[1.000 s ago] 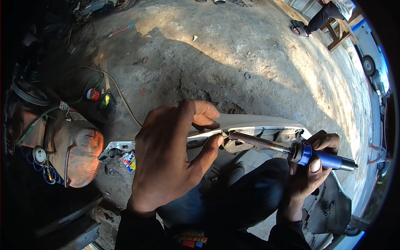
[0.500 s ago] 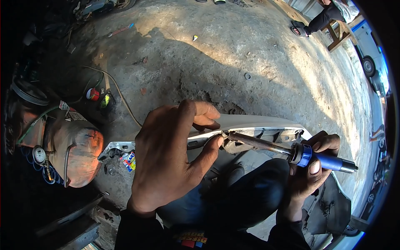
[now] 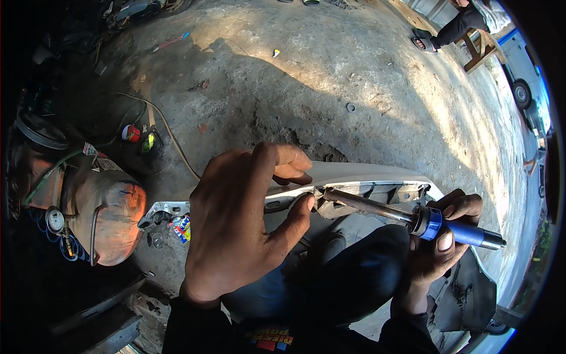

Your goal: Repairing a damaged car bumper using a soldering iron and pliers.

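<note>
Grey-white plastic panel, long and curved, centre of the frame, lying across the person's dark-trousered lap. Left-hand fingers curl over its upper edge, thumb pressed against the near face; the left hand clamps the panel, back of the hand toward the camera, at centre left.

Right-hand fingers wrap closed around the blue handle of a soldering iron; thumbnail visible on the handle's near side. The right hand sits at centre right. Metal shaft of the iron runs leftward from the blue collar, its tip touching the inner, ribbed side of the panel just beside the left thumb.

Change against the earlier frames: little. Both hands keep the same grip; the iron's tip stays at the same spot on the panel; the panel has not shifted on the lap.

Surroundings, outward:
- Small colourful packet, on the ground just left of the left wrist, beside a pale bracket-like part.
- Orange-red gas cylinder with gauge and hoses, left of the frame.
- Roll of red tape and a yellow-green item near it, upper left, with a thin cable trailing toward the panel.
- Concrete floor, stained and sunlit, filling the upper half.
- Another person's leg and sandal by a wooden stool, upper right.
- Blue vehicle, far right edge, one wheel showing.
</note>
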Motion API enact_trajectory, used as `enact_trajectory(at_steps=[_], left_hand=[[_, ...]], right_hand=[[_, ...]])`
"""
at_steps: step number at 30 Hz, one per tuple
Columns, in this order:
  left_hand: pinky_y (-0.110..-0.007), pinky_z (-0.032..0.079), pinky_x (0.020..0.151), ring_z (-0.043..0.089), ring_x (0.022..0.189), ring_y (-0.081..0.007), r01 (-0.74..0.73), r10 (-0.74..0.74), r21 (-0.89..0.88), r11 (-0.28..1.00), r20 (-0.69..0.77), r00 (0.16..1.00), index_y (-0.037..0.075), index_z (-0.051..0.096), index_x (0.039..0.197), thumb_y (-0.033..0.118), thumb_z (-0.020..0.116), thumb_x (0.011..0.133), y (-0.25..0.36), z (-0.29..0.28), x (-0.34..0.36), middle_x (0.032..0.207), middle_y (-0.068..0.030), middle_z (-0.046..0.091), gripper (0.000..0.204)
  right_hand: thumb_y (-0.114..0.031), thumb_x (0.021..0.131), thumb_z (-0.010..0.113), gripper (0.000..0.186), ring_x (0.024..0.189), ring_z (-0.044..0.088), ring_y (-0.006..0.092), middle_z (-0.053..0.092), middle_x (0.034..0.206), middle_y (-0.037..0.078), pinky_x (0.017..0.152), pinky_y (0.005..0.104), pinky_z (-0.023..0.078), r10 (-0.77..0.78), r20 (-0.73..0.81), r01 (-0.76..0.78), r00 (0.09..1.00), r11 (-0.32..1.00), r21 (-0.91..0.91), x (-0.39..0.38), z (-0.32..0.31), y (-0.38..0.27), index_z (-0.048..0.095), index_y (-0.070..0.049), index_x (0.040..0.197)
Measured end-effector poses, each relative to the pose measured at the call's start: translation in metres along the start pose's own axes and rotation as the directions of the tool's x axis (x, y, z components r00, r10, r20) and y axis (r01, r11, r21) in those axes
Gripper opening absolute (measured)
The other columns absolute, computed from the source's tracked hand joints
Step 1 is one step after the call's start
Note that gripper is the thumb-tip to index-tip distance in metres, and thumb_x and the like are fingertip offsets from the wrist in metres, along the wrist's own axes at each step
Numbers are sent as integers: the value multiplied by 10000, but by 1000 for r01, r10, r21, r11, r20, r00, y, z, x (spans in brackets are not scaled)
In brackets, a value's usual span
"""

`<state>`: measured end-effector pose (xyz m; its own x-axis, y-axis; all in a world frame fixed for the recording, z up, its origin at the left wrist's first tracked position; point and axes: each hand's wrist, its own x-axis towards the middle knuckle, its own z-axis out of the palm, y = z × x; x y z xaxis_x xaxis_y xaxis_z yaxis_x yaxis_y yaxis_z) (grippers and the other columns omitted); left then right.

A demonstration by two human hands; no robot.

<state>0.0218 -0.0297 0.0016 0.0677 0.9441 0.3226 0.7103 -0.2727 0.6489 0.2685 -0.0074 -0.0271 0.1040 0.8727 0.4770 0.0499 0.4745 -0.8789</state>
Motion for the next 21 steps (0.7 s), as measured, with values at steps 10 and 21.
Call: enact_trajectory(at_steps=[10, 21], left_hand=[[-345, 443, 842, 636, 899, -232, 12, -12, -1, 1000, -9, 1000, 60, 592, 1019, 78, 723, 717, -1, 1, 0, 880, -62, 690, 330], [-342, 450, 832, 640, 885, -228, 9, -9, -5, 1000, -17, 1000, 57, 593, 1011, 79, 729, 712, 0, 1, 0, 875, -63, 689, 329]], right_hand=[[-411, 786, 741, 488, 514, 493, 95, 477, 789, 84, 411, 177, 414, 4, -23, -3, 1000, 1000, 10, -1, 5, -3, 469, -23, 903], [-407, 775, 756, 485, 578, 504, 102, 471, 812, 70, 436, 178, 424, 29, -21, -29, 999, 1000, 9, -2, 2, -5, 477, -29, 896]])
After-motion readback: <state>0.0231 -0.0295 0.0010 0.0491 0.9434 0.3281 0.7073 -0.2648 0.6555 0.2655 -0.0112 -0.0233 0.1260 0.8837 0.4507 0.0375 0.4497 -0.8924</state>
